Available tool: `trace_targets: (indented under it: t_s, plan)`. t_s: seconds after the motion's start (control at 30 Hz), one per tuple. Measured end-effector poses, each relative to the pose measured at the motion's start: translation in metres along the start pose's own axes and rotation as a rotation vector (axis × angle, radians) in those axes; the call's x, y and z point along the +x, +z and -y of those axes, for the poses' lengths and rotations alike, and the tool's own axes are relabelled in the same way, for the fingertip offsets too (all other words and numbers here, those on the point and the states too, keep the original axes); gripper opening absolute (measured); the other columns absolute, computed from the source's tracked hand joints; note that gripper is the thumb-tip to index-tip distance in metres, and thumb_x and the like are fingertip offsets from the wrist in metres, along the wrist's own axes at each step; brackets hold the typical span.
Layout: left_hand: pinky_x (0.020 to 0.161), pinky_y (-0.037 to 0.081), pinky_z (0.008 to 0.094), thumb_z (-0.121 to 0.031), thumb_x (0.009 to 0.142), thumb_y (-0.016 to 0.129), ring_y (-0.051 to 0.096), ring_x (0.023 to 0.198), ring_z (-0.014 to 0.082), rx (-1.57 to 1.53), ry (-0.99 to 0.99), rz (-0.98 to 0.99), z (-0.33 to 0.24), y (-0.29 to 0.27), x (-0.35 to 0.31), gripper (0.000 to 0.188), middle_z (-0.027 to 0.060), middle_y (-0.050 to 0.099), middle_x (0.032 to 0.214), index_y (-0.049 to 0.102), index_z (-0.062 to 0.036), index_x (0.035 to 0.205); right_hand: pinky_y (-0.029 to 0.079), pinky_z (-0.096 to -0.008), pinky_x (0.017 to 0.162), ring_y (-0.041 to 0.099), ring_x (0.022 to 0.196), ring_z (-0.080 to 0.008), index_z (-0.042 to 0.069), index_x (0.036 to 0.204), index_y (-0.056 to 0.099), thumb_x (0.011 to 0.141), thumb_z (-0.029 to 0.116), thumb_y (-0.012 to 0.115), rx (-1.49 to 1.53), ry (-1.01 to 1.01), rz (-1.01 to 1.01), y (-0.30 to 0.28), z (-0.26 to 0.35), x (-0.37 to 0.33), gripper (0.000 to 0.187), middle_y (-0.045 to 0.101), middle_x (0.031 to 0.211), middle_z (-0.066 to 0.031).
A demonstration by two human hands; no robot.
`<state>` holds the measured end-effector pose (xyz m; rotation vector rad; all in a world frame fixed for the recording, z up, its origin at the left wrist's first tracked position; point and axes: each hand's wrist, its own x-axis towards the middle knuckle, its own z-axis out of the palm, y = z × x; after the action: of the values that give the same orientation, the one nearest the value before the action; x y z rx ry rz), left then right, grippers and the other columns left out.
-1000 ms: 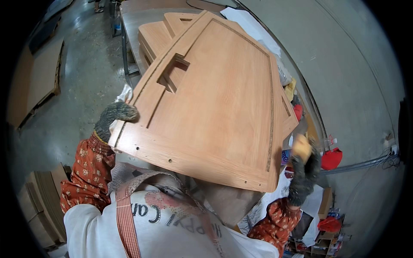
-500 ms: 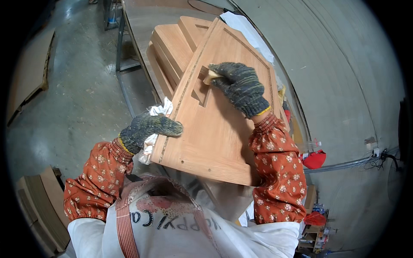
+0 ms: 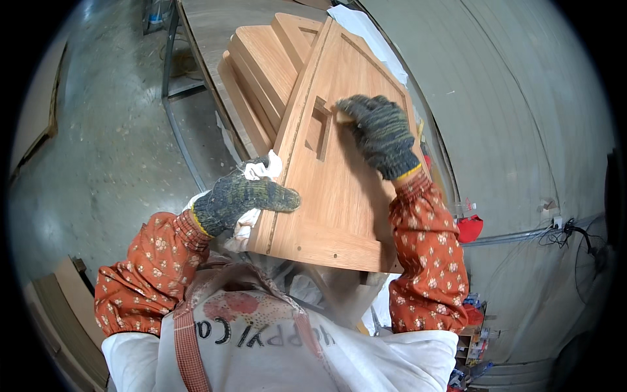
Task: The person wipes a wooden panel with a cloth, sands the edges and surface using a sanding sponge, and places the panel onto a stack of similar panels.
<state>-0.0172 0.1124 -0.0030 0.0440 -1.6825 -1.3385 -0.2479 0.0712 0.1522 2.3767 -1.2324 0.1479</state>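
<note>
A flat wooden panel (image 3: 343, 202) lies in front of the person, uppermost on a stack of wooden boards (image 3: 264, 62) on a table (image 3: 212, 36), its near edge turned toward the person's apron (image 3: 261, 346). The panel is a light, pinkish brown, with fine grain running mostly lengthwise and a smooth, faintly satiny face. A darker, speckled groove follows its long left side, and another dark line borders the far right side. Left of the middle, an elongated cutout (image 3: 318, 130) with a stepped outline goes through the panel, and more wood shows inside it. Along the near end runs a plain crosswise band with small dark holes; the right hand and sleeve cast a soft shadow over the right part.

The left hand (image 3: 245, 199), in a dark knitted glove, grasps the near left edge, thumb laid on the face, with a white cloth (image 3: 263, 170) bunched between glove and wood. The gloved right hand (image 3: 382, 137) is curled around a small tan piece (image 3: 343, 117), mostly hidden, just right of the cutout; whether it presses on the wood I cannot tell.
</note>
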Motion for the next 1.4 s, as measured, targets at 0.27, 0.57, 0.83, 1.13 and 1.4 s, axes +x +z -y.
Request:
trace_targets:
  t_s: [0.27, 0.57, 0.83, 1.13, 1.4]
  plan:
    - [0.098, 0.041, 0.0365, -0.007, 0.089, 0.052, 0.06, 0.106, 0.0224, 0.222, 0.026, 0.002, -0.002, -0.001, -0.003, 0.023, 0.0087, 0.067, 0.108, 0.068, -0.0048, 0.104, 0.053, -0.0333, 0.073, 0.065, 0.079, -0.0217, 0.01, 0.098, 0.069, 0.077, 0.011, 0.069, 0.518, -0.079, 0.08, -0.02, 0.036, -0.027, 0.021, 0.068, 0.084, -0.0097]
    - [0.102, 0.038, 0.0378, -0.01, 0.085, 0.056, 0.057, 0.108, 0.027, 0.268, 0.005, -0.059, -0.003, -0.001, -0.005, 0.023, 0.0098, 0.066, 0.109, 0.07, -0.0094, 0.104, 0.051, -0.0347, 0.079, 0.063, 0.088, -0.0281, 0.01, 0.106, 0.067, 0.066, -0.001, 0.07, 0.522, -0.064, 0.395, -0.041, 0.022, 0.004, 0.042, 0.068, 0.099, -0.01]
    - [0.094, 0.047, 0.0312, -0.003, 0.088, 0.054, 0.065, 0.097, 0.0195, -0.047, -0.07, -0.164, -0.002, -0.001, -0.007, 0.02, 0.0098, 0.069, 0.102, 0.068, -0.0023, 0.102, 0.052, -0.0346, 0.077, 0.064, 0.086, -0.0249, 0.008, 0.103, 0.068, 0.076, 0.013, 0.069, 0.343, 0.042, 0.036, 0.0, -0.012, 0.018, 0.027, 0.068, 0.098, -0.0107]
    - [0.094, 0.047, 0.0325, -0.009, 0.093, 0.048, 0.064, 0.101, 0.0195, 0.272, -0.028, -0.065, -0.006, -0.014, -0.009, 0.024, 0.0101, 0.068, 0.104, 0.07, -0.0041, 0.099, 0.051, -0.0338, 0.074, 0.065, 0.078, -0.0269, 0.005, 0.099, 0.069, 0.079, 0.024, 0.063, 0.51, 0.017, 0.085, 0.017, -0.013, 0.033, 0.028, 0.068, 0.087, -0.0128]
    - [0.093, 0.047, 0.0338, -0.019, 0.09, 0.051, 0.065, 0.099, 0.0217, 0.482, 0.009, -0.03, -0.011, -0.015, -0.007, 0.024, 0.0103, 0.069, 0.102, 0.07, -0.0063, 0.098, 0.052, -0.038, 0.07, 0.065, 0.073, -0.0296, 0.002, 0.1, 0.068, 0.078, 0.024, 0.067, 0.857, 0.315, 0.08, -0.004, 0.004, 0.02, 0.031, 0.067, 0.088, -0.0171]
